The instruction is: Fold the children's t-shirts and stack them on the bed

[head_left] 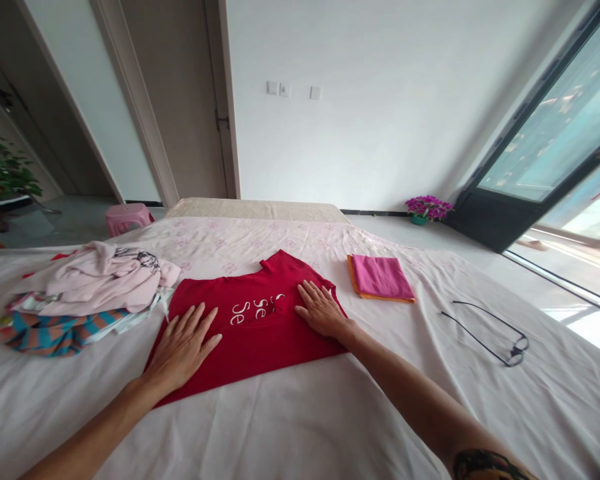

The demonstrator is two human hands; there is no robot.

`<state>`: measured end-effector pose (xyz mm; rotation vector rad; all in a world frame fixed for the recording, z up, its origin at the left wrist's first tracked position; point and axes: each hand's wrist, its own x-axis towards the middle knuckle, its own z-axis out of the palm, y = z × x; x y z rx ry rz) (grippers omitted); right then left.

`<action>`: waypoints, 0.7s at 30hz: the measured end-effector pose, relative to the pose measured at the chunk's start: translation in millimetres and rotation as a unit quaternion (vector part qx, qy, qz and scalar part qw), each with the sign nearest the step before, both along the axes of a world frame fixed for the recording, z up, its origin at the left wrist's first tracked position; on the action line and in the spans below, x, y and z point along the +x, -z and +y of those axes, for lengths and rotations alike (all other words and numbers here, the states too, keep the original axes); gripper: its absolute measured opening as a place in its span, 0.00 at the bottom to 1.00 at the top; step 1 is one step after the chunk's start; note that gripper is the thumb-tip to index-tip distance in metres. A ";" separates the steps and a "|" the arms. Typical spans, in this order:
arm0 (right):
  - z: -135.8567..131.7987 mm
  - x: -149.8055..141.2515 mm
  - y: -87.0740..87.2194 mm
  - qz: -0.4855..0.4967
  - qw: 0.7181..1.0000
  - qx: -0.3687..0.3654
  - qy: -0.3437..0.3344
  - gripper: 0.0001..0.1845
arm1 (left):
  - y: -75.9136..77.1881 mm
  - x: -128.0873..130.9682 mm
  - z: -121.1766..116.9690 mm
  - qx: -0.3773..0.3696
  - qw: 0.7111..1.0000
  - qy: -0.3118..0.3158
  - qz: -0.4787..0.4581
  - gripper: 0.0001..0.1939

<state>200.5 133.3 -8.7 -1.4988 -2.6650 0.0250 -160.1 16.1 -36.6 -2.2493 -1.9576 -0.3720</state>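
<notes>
A red T-shirt [260, 347] with white lettering lies spread on the pale bedsheet [260, 427], one sleeve pointing away from me. My left hand [183, 347] rests flat on the shirt's left part, fingers stretched and slightly apart. Near the shirt's right edge, my right hand [323, 310] also lies flat on the cloth with its fingers extended. Neither hand grips anything. Part of the lettering is caught in a crease close to my right fingers.
At left is a heap of crumpled clothes [100, 280]. Folded pink and orange cloths [384, 277] lie right of the shirt, with eyeglasses [513, 350] farther right. Beyond the sheet stand a pink stool [129, 219] and a pot of purple flowers [429, 207].
</notes>
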 end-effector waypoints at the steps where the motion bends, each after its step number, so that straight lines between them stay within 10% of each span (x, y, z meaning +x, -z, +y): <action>1: 2.0 5.4 -0.1 -0.003 1.000 0.000 0.012 0.37 | 1.3 -4.9 -0.6 0.003 1.000 -0.014 0.002 0.32; 8: 19.4 25.4 -21.9 -0.006 0.997 -0.017 0.078 0.30 | -14.1 -28.2 8.4 0.006 0.998 -0.063 0.010 0.27; 14: 63.7 3.4 -53.0 0.049 0.993 -0.031 0.101 0.16 | -44.3 -43.3 63.7 0.028 0.998 -0.040 -0.042 0.20; 21: 105.9 -42.0 -44.6 0.075 0.988 -0.055 0.124 0.21 | -35.2 -56.2 115.4 0.005 0.999 -0.048 -0.008 0.27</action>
